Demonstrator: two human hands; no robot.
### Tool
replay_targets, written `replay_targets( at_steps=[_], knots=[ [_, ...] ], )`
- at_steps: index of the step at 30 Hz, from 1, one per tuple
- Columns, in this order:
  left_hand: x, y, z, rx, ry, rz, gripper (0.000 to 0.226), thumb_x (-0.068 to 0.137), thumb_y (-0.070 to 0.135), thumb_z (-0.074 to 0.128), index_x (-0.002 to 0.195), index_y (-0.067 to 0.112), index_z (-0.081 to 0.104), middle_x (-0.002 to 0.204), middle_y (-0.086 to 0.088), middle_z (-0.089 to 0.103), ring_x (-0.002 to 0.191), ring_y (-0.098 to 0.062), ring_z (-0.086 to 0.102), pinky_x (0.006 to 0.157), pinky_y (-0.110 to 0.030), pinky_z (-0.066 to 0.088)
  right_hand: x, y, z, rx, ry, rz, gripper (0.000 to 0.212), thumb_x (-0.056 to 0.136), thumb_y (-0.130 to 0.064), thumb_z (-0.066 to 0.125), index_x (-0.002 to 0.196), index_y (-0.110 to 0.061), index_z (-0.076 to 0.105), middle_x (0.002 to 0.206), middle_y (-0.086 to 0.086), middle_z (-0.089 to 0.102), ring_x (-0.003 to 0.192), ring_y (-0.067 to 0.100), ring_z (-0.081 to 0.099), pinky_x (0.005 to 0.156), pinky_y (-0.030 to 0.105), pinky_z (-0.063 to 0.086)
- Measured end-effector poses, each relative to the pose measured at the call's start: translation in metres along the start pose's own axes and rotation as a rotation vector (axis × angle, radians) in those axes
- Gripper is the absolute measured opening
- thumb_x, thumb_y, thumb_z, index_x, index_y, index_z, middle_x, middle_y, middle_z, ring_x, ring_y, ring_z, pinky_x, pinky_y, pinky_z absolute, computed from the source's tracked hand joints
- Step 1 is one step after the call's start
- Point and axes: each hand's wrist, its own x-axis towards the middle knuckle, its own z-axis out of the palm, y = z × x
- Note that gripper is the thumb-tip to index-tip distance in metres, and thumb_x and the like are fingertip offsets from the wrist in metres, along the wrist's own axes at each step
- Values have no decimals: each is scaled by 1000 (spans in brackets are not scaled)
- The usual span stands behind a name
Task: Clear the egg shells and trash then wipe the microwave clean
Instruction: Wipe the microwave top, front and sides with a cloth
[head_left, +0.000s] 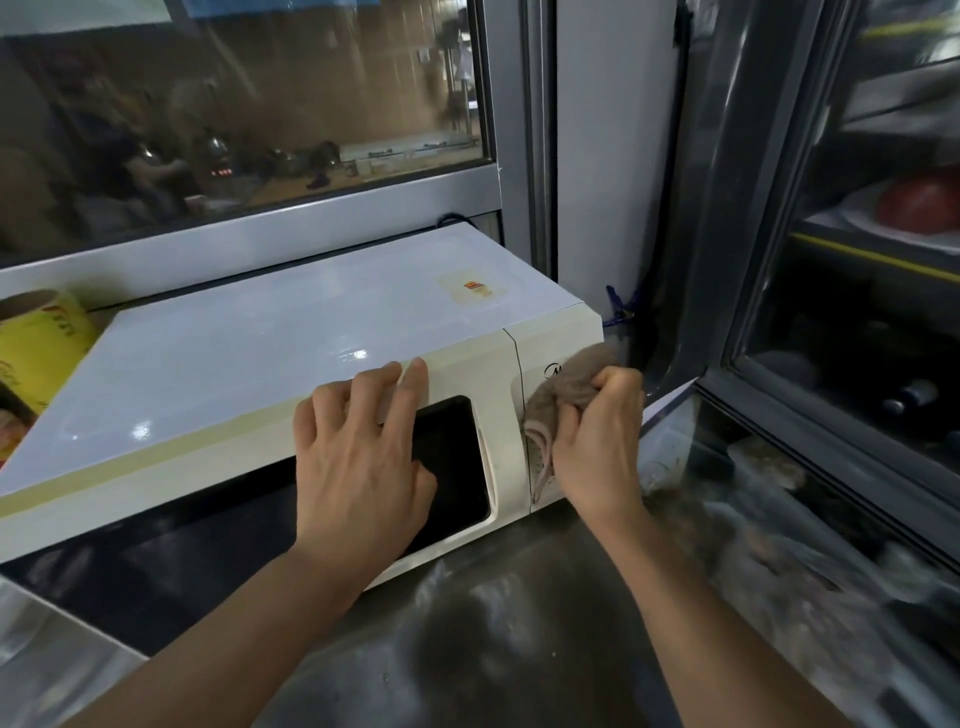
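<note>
My right hand (597, 441) bunches a cloth (563, 400) against the control panel at the right end of the microwave (291, 338); my left hand (358, 447), fingers spread flat, braces the door. Unwiped front runs leftward, nearer the left hand.

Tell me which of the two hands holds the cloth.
The right hand grips the brown cloth against the microwave's control panel. The left hand holds nothing; it rests open on the door's top edge.
</note>
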Motion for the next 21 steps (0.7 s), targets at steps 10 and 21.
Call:
replay_targets(
  at_steps=[10, 21],
  knots=[
    [0, 2, 0, -8, 11, -8, 78, 53, 17, 71, 128, 12, 50, 119, -10, 52, 96, -30, 35, 82, -45, 41, 25, 29, -16, 234, -95, 460, 18, 93, -16, 52, 103, -15, 37, 103, 8, 59, 91, 21, 58, 76, 35, 49],
    [0, 4, 3, -22, 13, -34, 76, 55, 18, 70, 128, 13, 48, 120, -10, 50, 98, -30, 34, 86, -46, 38, -17, 38, 7, 111, -34, 373, 23, 88, -7, 58, 90, -16, 37, 107, 13, 57, 99, 26, 57, 81, 22, 40]
  ],
)
